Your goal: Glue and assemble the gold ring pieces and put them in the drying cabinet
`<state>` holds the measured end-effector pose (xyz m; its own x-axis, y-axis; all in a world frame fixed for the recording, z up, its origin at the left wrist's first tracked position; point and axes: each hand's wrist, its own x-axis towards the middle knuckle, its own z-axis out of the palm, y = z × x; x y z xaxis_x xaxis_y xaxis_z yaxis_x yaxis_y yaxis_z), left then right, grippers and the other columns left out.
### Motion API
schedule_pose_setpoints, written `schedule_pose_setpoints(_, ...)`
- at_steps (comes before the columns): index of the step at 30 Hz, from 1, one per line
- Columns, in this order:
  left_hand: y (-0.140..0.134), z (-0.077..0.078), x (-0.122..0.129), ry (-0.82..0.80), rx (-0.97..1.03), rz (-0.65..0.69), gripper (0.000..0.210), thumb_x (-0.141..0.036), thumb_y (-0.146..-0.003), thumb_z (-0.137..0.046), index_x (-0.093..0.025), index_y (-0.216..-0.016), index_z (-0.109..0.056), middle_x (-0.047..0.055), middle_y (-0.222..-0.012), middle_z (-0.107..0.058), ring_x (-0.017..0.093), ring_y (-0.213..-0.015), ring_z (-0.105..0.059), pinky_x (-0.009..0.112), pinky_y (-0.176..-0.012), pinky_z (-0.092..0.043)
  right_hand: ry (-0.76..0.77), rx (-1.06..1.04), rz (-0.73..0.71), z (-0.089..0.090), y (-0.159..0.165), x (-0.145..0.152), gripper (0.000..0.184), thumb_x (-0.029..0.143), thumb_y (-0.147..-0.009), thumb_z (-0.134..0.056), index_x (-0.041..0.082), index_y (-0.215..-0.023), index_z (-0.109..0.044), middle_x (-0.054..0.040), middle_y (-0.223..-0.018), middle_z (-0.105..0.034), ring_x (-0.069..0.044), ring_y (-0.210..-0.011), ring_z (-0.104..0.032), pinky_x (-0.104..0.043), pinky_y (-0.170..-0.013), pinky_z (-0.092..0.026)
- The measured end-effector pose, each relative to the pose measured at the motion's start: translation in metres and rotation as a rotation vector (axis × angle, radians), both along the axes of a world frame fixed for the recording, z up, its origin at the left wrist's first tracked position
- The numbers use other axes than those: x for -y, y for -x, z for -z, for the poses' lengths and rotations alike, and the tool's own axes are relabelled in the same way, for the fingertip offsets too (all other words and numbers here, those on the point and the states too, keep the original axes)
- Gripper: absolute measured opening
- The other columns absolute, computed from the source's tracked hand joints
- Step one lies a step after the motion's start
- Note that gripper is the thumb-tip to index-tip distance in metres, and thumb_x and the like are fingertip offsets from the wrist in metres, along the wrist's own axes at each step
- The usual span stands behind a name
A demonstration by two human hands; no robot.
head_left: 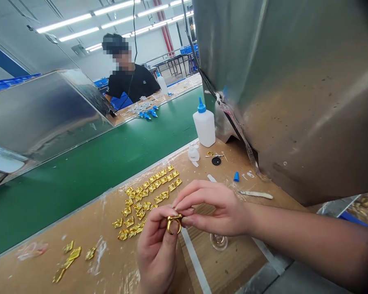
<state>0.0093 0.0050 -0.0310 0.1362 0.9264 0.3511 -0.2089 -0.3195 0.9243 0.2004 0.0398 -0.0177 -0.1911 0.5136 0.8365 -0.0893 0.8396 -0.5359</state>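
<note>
In the head view, pinches a gold ring (175, 217) between thumb and fingers of the left hand (158, 245), above the brown worktop (92, 218). Holds the right hand (213, 206) at the ring's top, with fingertips close together; cannot tell whether clamped on it. Seems midway through handling the ring's face; probably calls next for a steady left pinch and fine fingertip control, near the gold pieces (146, 205).

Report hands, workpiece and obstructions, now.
Left hand pinching shiny gold metal ring. Right hand at its edge, grip unclear. Small squarish gold metal pieces lie beyond left hand; nothing visibly in the way.
</note>
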Motion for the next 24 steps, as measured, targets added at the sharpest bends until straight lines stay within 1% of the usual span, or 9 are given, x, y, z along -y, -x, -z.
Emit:
schedule_pose_setpoints(2,0.003,0.002,-0.001,-0.046,-0.069,0.000,0.012,-0.026,-0.106,-0.069,-0.028,-0.117,-0.074,0.006,-0.108,-0.079,0.021,-0.102,-0.079,0.028,-0.087,-0.066,0.005,0.000,0.008,0.000,0.000,-0.001,0.022,0.018,-0.095,-0.078,0.011,-0.115,-0.075,-0.0160,-0.107,-0.081,-0.019,-0.099,-0.079,-0.034,-0.089,-0.069)
schedule_pose_setpoints(5,0.011,0.008,-0.002,-0.147,-0.215,-0.011,0.024,-0.020,-0.107,-0.065,-0.031,-0.127,-0.072,0.007,-0.121,-0.077,0.023,-0.114,-0.076,0.032,-0.095,-0.065,0.014,0.006,0.020,0.002,-0.001,-0.004,0.022,0.020,-0.093,-0.079,0.014,-0.114,-0.076,-0.0131,-0.105,-0.082,-0.018,-0.094,-0.080,-0.033,-0.084,-0.070)
schedule_pose_setpoints(7,0.016,0.012,-0.003,-0.201,-0.309,-0.036,0.028,-0.019,-0.106,-0.065,-0.031,-0.131,-0.070,0.008,-0.127,-0.075,0.025,-0.118,-0.074,0.035,-0.096,-0.064,-0.025,0.030,0.033,0.005,-0.002,-0.007,0.025,0.019,-0.093,-0.080,0.015,-0.117,-0.076,-0.0129,-0.107,-0.084,-0.019,-0.097,-0.082,-0.033,-0.086,-0.071)
schedule_pose_setpoints(10,0.022,0.015,-0.004,-0.254,-0.406,-0.093,0.030,-0.020,-0.105,-0.067,-0.030,-0.133,-0.070,0.009,-0.127,-0.073,0.026,-0.117,-0.072,0.036,-0.094,-0.063,-0.130,0.069,0.077,0.009,-0.004,-0.011,0.031,0.017,-0.093,-0.080,0.015,-0.124,-0.075,-0.0129,-0.111,-0.085,-0.020,-0.104,-0.083,-0.032,-0.092,-0.071)
schedule_pose_setpoints(13,0.024,0.015,-0.004,-0.294,-0.438,-0.105,0.031,-0.019,-0.105,-0.066,-0.031,-0.133,-0.070,0.008,-0.125,-0.073,0.025,-0.113,-0.071,0.036,-0.093,-0.062,-0.204,0.081,0.120,0.010,-0.006,-0.013,0.033,0.017,-0.092,-0.081,0.013,-0.124,-0.076,-0.0137,-0.111,-0.085,-0.019,-0.102,-0.084,-0.029,-0.092,-0.071)
schedule_pose_setpoints(19,0.020,0.009,-0.005,-0.374,-0.458,-0.080,0.037,-0.015,-0.106,-0.063,-0.033,-0.137,-0.069,0.006,-0.119,-0.074,0.023,-0.108,-0.070,0.035,-0.091,-0.059,-0.286,0.137,0.155,0.004,-0.007,-0.013,0.025,0.019,-0.094,-0.081,0.007,-0.116,-0.075,-0.0175,-0.106,-0.085,-0.020,-0.096,-0.085,-0.027,-0.090,-0.071)
schedule_pose_setpoints(24,0.017,0.007,-0.003,-0.410,-0.475,-0.106,0.035,-0.014,-0.105,-0.064,-0.032,-0.135,-0.071,0.007,-0.115,-0.075,0.023,-0.105,-0.070,0.035,-0.085,-0.059,-0.346,0.144,0.213,0.004,-0.006,-0.012,0.024,0.019,-0.095,-0.080,0.007,-0.114,-0.073,-0.0165,-0.103,-0.086,-0.019,-0.093,-0.084,-0.026,-0.086,-0.071)
